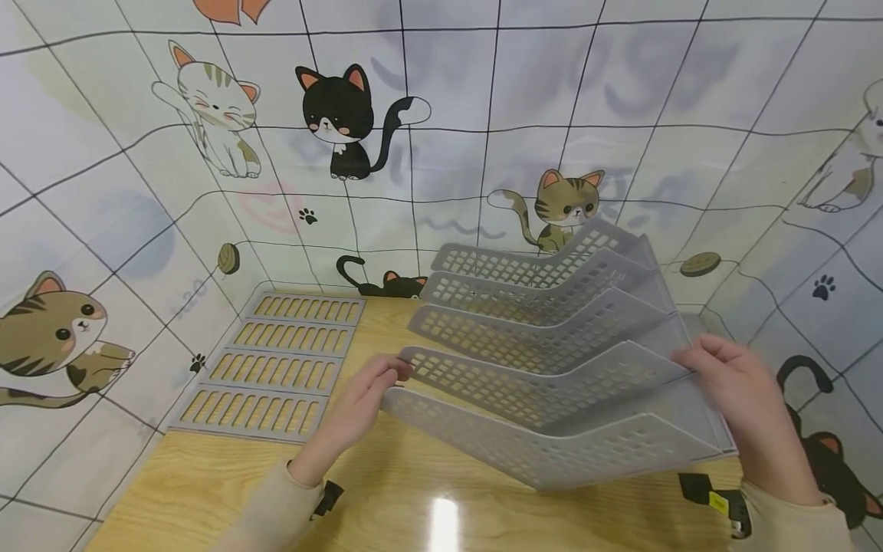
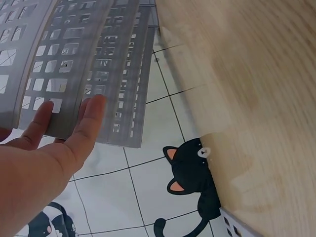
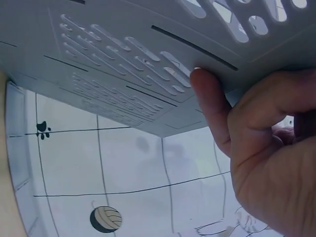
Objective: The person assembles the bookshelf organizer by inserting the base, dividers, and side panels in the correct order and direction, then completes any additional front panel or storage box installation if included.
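Note:
A grey plastic file rack (image 1: 483,429) with several perforated, angled dividers is held tilted above the wooden table. My left hand (image 1: 359,402) pinches the end of one divider near the rack's left side. In the left wrist view, fingers of the left hand (image 2: 54,153) lie on either side of a divider (image 2: 64,98). My right hand (image 1: 741,391) grips the rack's back panel at the right. Seen from the right wrist, one finger of the right hand (image 3: 266,148) rests against the slotted outer face of the back panel (image 3: 163,94); its thumb is hidden there.
A flat grey slotted panel (image 1: 272,364) lies at the table's left, against the wall. The wooden table (image 1: 386,491) spreads under both hands. Cat-printed tile-pattern sheeting (image 1: 455,153) encloses the back and both sides.

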The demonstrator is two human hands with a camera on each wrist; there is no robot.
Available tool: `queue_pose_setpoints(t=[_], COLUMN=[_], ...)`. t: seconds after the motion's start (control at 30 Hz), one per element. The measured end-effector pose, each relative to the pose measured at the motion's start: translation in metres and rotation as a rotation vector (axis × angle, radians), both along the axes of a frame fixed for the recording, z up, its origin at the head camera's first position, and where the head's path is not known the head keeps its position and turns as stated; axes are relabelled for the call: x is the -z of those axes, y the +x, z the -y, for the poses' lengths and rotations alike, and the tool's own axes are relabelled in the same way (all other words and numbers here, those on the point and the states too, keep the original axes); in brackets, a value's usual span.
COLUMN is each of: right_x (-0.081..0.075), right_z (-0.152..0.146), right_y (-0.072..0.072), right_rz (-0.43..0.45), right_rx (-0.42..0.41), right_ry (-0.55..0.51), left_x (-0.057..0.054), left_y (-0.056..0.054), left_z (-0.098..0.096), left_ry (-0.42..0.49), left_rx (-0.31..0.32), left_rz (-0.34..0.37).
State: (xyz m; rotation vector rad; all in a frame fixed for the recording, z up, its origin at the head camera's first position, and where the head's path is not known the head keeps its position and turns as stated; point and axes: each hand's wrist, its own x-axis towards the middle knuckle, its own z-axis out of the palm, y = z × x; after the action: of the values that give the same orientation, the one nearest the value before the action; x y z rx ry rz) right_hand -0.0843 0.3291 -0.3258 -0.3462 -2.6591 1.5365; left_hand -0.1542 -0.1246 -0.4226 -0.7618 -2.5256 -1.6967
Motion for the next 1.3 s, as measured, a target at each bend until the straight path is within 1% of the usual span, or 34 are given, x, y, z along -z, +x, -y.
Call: queue_pose_setpoints(t=[0.1, 0.23, 0.33, 0.37, 0.43, 0.57, 0.7, 0.83, 0.9, 0.97, 1.07, 1.13, 1.2, 1.3], right_x=[-0.006, -0.01, -0.012, -0.013, -0.013, -0.018, -0.023, -0.026, -0.027, -0.028, -0.03, -0.031, -0.032, -0.034], right_z=[0.001, 0.004, 0.011, 0.014, 0.02, 0.033, 0.048, 0.062, 0.069, 0.077, 0.085, 0.088, 0.088, 0.086], right_y=[0.001, 0.0, -0.001, -0.002, -0.003, -0.009, -0.016, -0.023, -0.026, -0.029, -0.034, -0.037, -0.038, -0.039], right_rz=[0.011, 0.014, 0.0, -0.008, -0.024, -0.044, -0.083, -0.105, -0.113, -0.134, -0.181, -0.211, -0.23, -0.25], right_rx=[-0.004, 0.023, 0.059, 0.071, 0.086, 0.085, 0.046, 0.012, 0.011, 0.016, 0.043, 0.065, 0.083, 0.087], right_ry=[0.001, 0.008, 0.022, 0.028, 0.036, 0.056, 0.073, 0.088, 0.089, 0.086, 0.117, 0.139, 0.169, 0.198], left_x=[0.003, 0.007, 0.012, 0.014, 0.016, 0.018, 0.019, 0.025, 0.029, 0.033, 0.039, 0.04, 0.041, 0.041], left_y=[0.0, -0.004, -0.01, -0.012, -0.017, -0.028, -0.04, -0.05, -0.053, -0.055, -0.058, -0.058, -0.058, -0.055], left_z=[-0.001, 0.004, 0.016, 0.021, 0.033, 0.06, 0.083, 0.098, 0.102, 0.104, 0.105, 0.104, 0.102, 0.095], left_ry=[-0.045, -0.105, -0.164, -0.178, -0.223, -0.34, -0.504, -0.692, -0.767, -0.819, -0.855, -0.873, -0.888, -0.898], left_rx=[-0.021, -0.035, -0.042, -0.034, -0.038, -0.086, -0.146, -0.186, -0.197, -0.2, -0.202, -0.203, -0.201, -0.177], left_rz=[0.008, -0.054, -0.092, -0.087, -0.072, -0.031, 0.027, 0.095, 0.126, 0.162, 0.196, 0.197, 0.183, 0.15])
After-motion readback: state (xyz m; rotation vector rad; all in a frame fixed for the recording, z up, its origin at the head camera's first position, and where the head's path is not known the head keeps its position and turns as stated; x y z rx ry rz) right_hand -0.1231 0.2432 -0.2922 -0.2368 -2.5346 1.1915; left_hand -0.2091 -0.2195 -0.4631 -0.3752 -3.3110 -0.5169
